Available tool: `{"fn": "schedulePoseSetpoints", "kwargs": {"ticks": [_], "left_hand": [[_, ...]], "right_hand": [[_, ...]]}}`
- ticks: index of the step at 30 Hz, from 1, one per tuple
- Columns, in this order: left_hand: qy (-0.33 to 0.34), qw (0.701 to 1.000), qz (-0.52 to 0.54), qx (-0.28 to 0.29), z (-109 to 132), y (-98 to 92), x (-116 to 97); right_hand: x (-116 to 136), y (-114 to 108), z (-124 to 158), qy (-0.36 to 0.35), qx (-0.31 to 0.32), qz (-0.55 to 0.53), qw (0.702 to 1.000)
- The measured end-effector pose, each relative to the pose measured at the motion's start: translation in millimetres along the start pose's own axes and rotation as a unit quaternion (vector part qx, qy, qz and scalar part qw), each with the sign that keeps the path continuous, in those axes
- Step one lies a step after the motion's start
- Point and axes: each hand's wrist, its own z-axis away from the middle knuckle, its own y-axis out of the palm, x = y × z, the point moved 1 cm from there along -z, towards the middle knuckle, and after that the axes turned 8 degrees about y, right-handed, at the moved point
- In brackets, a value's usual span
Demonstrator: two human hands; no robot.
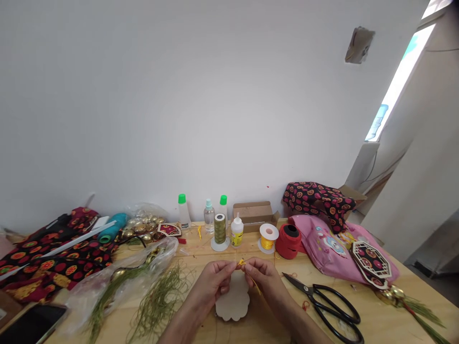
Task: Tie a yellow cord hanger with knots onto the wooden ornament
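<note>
Cord [241, 262] in bright yellow, pinched between thumb and forefinger of both left hand [216, 278] and right hand [266, 277], just below the middle of the frame; fingertips near each other, likely for fine control over so small a loop, other fingers curled inward, perhaps to stay clear. Strand beneath the thumbs hidden; cannot tell its exact path there. Directly below, at lower centre, scalloped board [233, 303], upper edge covered by the hands; cannot tell whether tied to the cord or simply lying on the wooden table [263, 325]. Right of centre, yellow spool [267, 239] and red spool [289, 243], both upright, presumably against rolling. Near centre, glue bottle [237, 231] with nozzle up, probably against leaking, beside olive thread cone [220, 229]. At lower right, black-handled scissors [311, 291], blades toward the centre, apparently within easy reach of the right hand. As for looks: held cord thin, bunched into a small loop or knot between the fingertips, one loose tail slanting down past the right hand; board flat, pale beige, round-lobed, plain on the visible face.
</note>
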Motion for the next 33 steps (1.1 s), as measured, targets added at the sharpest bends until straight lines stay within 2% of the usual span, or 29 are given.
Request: {"fn": "schedulePoseSetpoints", "kwargs": {"ticks": [7, 16, 24, 33], "left_hand": [[-0.006, 0.999, -0.049, -0.020, -2, -0.1, -2], [-0.010, 0.999, -0.032, -0.008, 1, 2.6, -8], [-0.012, 1.000, -0.027, -0.006, -2, -3.4, 0], [-0.010, 1.000, -0.025, 0.007, 0, -0.8, -3]], "right_hand": [[-5, -4, -3, -0.002, 0.010, 0.004, 1.000], [-4, -3, -1, 0.013, 0.015, 0.023, 1.000], [-7, -1, 0, -0.007, 0.077, 0.045, 0.996], [-7, -1, 1, -0.018, 0.088, 0.089, 0.992]]}}
